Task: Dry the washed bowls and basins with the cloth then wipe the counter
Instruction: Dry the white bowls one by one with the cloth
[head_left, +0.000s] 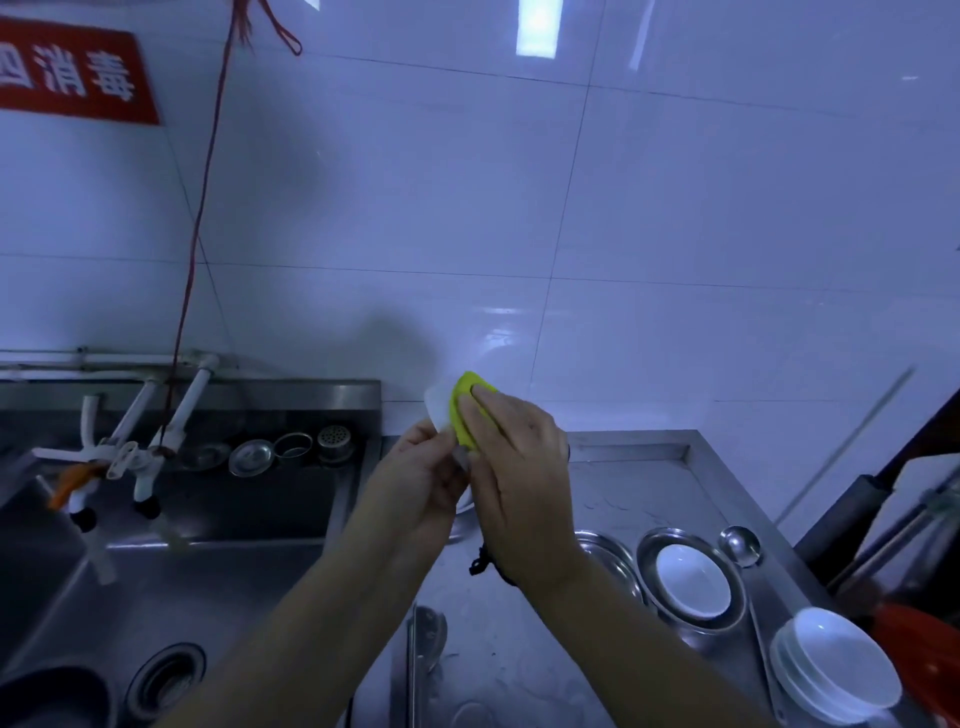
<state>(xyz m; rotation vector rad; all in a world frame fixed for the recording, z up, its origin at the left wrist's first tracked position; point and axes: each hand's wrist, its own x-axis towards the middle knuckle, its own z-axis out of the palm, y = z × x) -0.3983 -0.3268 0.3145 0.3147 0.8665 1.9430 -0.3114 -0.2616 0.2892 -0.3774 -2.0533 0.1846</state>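
Observation:
A small white bowl (438, 410) is held up on edge above the steel counter (639, 493), gripped at its lower rim by my left hand (415, 478). My right hand (514, 467) presses a yellow-green cloth (465, 410) against the bowl, fingers laid over the cloth. Most of the bowl is hidden behind the cloth and both hands. To the right on the counter, a white bowl (693, 579) lies inside a steel basin (649, 551), and a stack of white bowls (836, 665) stands near the front right.
A steel sink (218, 571) lies to the left with white taps (140, 457), a drain (166, 680) and strainers on its back ledge. A steel ladle (740, 545) lies by the basins. Dark utensils and a red object crowd the right edge. A red cord hangs down the tiled wall.

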